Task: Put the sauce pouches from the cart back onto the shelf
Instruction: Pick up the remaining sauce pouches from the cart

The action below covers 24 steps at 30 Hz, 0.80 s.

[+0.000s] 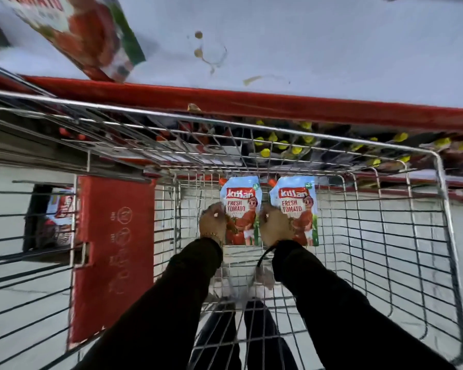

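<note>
Two blue-and-red tomato sauce pouches stand side by side deep inside the wire cart (251,129). My left hand (213,222) grips the left pouch (241,209) at its left edge. My right hand (274,227) grips the right pouch (297,209) the same way. Both arms in dark sleeves reach down into the basket. Above the cart runs a white shelf (318,49) with a red front edge, and one more pouch (86,36) lies on it at the upper left, blurred.
A red plastic flap (112,252) of the cart's child seat stands to the left of my arms. Another pouch (60,217) shows through the cart's left side wall. Bottles with yellow caps (284,145) sit on a lower shelf beyond the cart. Stains mark the white shelf.
</note>
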Motion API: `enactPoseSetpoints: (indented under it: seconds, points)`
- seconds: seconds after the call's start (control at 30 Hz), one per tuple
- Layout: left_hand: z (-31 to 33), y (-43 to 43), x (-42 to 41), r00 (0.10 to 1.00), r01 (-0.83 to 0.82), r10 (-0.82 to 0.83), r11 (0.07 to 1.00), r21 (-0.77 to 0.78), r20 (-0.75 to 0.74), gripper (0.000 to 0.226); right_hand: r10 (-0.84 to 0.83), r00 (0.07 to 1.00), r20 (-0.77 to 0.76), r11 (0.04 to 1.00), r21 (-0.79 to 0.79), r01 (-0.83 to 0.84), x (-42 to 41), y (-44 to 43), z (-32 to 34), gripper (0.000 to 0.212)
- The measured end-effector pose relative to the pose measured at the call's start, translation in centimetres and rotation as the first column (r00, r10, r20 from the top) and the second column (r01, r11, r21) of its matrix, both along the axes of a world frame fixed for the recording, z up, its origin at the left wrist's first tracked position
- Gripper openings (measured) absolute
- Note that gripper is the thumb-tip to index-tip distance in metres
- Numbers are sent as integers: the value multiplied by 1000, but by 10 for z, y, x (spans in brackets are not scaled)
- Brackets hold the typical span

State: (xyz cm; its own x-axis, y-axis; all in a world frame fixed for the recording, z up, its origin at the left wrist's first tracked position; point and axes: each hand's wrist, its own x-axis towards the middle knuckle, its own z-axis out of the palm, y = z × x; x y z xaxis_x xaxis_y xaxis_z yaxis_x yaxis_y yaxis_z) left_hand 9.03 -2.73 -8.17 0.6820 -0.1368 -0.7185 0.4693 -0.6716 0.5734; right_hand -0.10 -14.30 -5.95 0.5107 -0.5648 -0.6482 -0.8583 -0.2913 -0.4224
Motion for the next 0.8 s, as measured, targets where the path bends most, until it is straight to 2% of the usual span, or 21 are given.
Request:
enactPoseSetpoints:
  seconds: [0.07, 0.2, 0.37, 0.43, 0.53, 0.6, 0.8]
  points:
    - [-5, -1, 4, 993, -109, 108, 994, -18, -45, 24, -26, 1000, 17, 999, -18, 26, 4, -2, -3, 29]
    - [-10, 3, 11, 985, -91, 94, 995, 31, -142, 31, -91, 995, 36, 996, -5, 91, 10, -4, -3, 26]
    - [-8, 9, 7, 939, -278, 271, 961, 0, -213, 27, -117, 992, 36, 992, 52, 115, 4, -5, 5, 30]
    - [3, 14, -2, 926, -321, 303, 946, -44, -224, 15, -125, 990, 66, 991, 56, 122, -3, -3, 11, 30]
    - [27, 21, -12, 942, -318, 303, 943, -98, -148, 9, -158, 978, 135, 987, 44, 154, -14, 0, 32, 28]
    - [48, 21, -16, 947, -316, 304, 938, -141, -100, 20, -191, 960, 207, 982, 29, 189, -21, 3, 49, 23]
    - [129, 25, -24, 945, -264, 311, 909, -322, 103, 25, -273, 874, 401, 961, 74, 266, -29, 6, 122, 15]
